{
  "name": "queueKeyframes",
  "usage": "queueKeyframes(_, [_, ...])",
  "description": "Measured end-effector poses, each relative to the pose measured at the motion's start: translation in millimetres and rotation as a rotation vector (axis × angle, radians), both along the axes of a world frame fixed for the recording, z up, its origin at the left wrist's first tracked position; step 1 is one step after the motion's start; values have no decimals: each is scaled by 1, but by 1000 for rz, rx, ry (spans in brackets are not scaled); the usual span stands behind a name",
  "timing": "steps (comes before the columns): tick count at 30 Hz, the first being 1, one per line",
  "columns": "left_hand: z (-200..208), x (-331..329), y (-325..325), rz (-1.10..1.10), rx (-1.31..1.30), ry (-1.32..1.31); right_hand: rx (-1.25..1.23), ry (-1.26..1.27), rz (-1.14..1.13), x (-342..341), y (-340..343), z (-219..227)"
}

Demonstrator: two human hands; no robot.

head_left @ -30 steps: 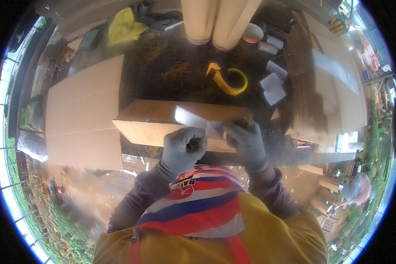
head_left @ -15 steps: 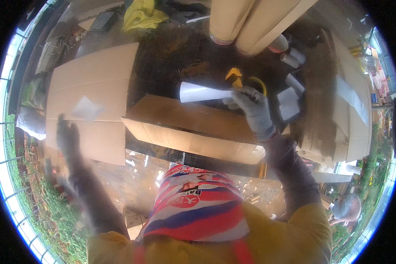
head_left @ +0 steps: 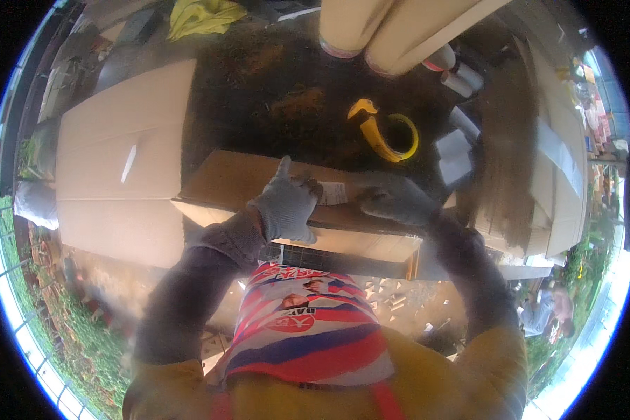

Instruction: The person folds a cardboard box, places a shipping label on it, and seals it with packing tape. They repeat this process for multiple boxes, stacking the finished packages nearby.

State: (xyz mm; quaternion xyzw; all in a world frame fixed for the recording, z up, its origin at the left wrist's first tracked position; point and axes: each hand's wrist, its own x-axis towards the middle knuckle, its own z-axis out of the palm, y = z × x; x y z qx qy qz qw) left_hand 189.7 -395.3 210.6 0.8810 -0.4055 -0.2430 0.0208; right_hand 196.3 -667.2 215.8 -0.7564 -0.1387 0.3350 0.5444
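Note:
A long brown cardboard box (head_left: 231,183) lies across the table in front of me. A white label (head_left: 333,194) lies flat on its upper face, between my gloved hands. My left hand (head_left: 287,204) rests over the near edge of the box, fingers spread, one pointing away from me, others at the label's left end. Just right of the label, my right hand (head_left: 397,200) lies low over the box; it is somewhat blurred, with its fingers stretched to the left. A yellow-handled tool (head_left: 373,133) lies beyond the box, beside a yellow ring-shaped roll (head_left: 414,140).
A flat cardboard sheet (head_left: 122,140), with a white strip (head_left: 129,164) on it, is at left. Two tall cardboard tubes (head_left: 353,28) rise at the far side. Label pieces (head_left: 455,150) and stacked cardboard (head_left: 556,182) are at right. A yellow cloth (head_left: 203,17) lies far left.
My left hand has come from the cardboard sheet at left onto the box. My right hand has lowered from above; the curled white paper it held is gone from it, and a label shows on the box.

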Motion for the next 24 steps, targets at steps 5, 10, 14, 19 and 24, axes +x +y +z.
queueKeyframes(5, [-4, 2, -43, 25, -153, 248, -569, -474, 111, -52, -27, 34])
queueKeyframes(10, [-45, 21, -50, 175, -324, 741, -834, -735, -38, -92, -25, -10])
queueKeyframes(14, [-64, 46, 81, 510, -189, 655, -874, -691, -28, -103, -31, -29])
queueKeyframes(19, [-6, 22, 98, 59, 154, -118, -842, -780, 15, -77, -51, -38])
queueKeyframes(24, [2, -29, -34, 153, -231, 16, -823, -1039, -38, 14, -74, -78])
